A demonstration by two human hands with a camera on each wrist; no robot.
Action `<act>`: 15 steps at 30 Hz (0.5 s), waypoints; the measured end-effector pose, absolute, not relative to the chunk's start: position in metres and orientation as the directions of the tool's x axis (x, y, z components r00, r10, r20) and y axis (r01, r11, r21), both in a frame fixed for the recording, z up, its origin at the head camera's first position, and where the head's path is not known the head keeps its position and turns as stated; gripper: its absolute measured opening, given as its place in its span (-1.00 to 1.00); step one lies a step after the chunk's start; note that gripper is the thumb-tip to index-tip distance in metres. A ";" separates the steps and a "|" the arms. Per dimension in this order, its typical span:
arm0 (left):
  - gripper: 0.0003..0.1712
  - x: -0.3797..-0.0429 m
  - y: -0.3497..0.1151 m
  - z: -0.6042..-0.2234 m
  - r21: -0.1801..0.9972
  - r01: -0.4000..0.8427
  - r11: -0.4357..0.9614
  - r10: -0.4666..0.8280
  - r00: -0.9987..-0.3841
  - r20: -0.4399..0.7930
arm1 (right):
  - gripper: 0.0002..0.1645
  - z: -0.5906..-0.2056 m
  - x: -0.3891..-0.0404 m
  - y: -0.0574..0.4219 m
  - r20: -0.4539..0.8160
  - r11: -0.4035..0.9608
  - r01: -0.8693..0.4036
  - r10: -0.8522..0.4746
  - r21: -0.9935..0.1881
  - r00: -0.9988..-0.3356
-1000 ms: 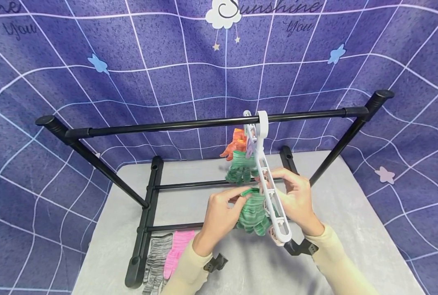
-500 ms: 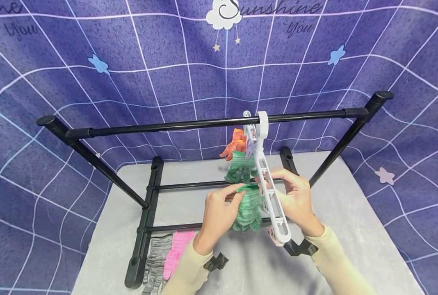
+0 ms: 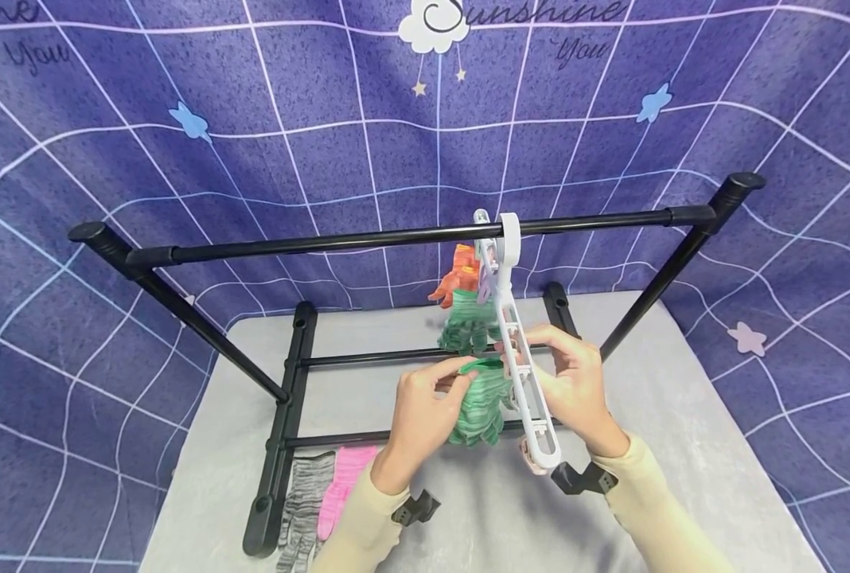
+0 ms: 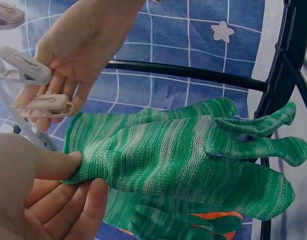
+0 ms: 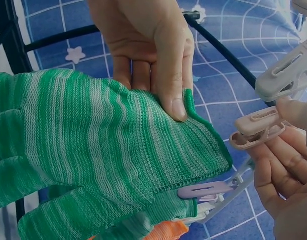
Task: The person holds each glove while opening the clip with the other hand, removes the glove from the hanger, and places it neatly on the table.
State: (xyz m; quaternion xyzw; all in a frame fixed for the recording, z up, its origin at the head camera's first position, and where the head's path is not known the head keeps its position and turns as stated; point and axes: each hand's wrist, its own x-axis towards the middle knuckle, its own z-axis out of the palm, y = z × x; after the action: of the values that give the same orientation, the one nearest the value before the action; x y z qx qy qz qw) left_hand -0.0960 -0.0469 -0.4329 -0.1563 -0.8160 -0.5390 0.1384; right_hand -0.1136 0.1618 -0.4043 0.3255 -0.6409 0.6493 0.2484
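A: What is the condition of the left hand [image 3: 428, 412]?

B: It grips the green striped glove [image 5: 103, 135] by the cuff, between thumb and fingers. In the head view, this hand stands at nine o'clock of the glove, whose fingers hang toward six.

A: And the right hand [image 3: 575, 382]?

B: It pinches a pale pink clip [image 5: 261, 123] and is sited at about three o'clock of the glove. The clip lies just beside the cuff; whether the two touch cannot be told.

A: How is the clip supported?

B: It belongs to a white hanger [image 3: 504, 288], hooked over the top bar of a black rack [image 3: 339, 242]. The near end of the hanger points to between five and six o'clock, the far end to eleven.

A: Other items on it?

B: A second green glove [image 3: 466, 325] hangs at twelve o'clock of the held one, with an orange glove [image 3: 457, 278] beyond. The right wrist view shows a purple clip [image 5: 206, 190] near the second cuff.

A: And on the desk [image 3: 511, 517]?

B: A pink glove [image 3: 346, 485] lies at eight o'clock of the held glove, beside a grey-and-black glove [image 3: 306, 493]. The left sleeve [image 3: 356, 529] partly covers the pink one.
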 end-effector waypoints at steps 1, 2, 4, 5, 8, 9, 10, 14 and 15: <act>-0.78 -0.096 -0.047 -0.433 0.836 0.406 0.369 0.106 -0.912 0.396 | -0.79 -0.404 -0.114 0.162 0.743 -0.055 -0.742 -0.093 -0.668 -0.663; -0.78 -0.096 -0.047 -0.433 0.836 0.408 0.367 0.106 -0.911 0.398 | -0.79 -0.404 -0.114 0.161 0.745 -0.058 -0.744 -0.091 -0.666 -0.660; -0.78 -0.095 -0.048 -0.433 0.835 0.415 0.361 0.109 -0.908 0.404 | -0.81 -0.404 -0.114 0.161 0.749 -0.059 -0.747 -0.083 -0.663 -0.658; -0.78 -0.095 -0.048 -0.433 0.835 0.418 0.358 0.110 -0.907 0.407 | -0.81 -0.404 -0.114 0.161 0.750 -0.060 -0.748 -0.082 -0.661 -0.656; -0.78 -0.093 -0.049 -0.433 0.834 0.429 0.348 0.112 -0.902 0.417 | -0.81 -0.404 -0.114 0.160 0.750 -0.062 -0.748 -0.081 -0.661 -0.656; -0.78 -0.093 -0.049 -0.433 0.835 0.428 0.346 0.114 -0.902 0.416 | -0.81 -0.405 -0.114 0.160 0.750 -0.060 -0.748 -0.081 -0.661 -0.657; -0.78 -0.093 -0.050 -0.433 0.835 0.429 0.345 0.114 -0.902 0.416 | -0.79 -0.404 -0.114 0.160 0.749 -0.061 -0.747 -0.083 -0.662 -0.657; -0.79 -0.093 -0.050 -0.434 0.841 0.422 0.340 0.112 -0.906 0.409 | -0.83 -0.404 -0.114 0.160 0.751 -0.060 -0.749 -0.086 -0.660 -0.655; -0.79 -0.093 -0.050 -0.434 0.842 0.419 0.341 0.110 -0.907 0.407 | -0.83 -0.404 -0.114 0.160 0.751 -0.059 -0.749 -0.086 -0.660 -0.655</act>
State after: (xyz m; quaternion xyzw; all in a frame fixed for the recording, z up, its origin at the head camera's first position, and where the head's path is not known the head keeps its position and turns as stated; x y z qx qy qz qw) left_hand -0.0928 -0.0505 -0.4341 -0.1640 -0.8066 -0.5502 0.1403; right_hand -0.1136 0.1603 -0.4044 0.3281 -0.6366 0.6496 0.2551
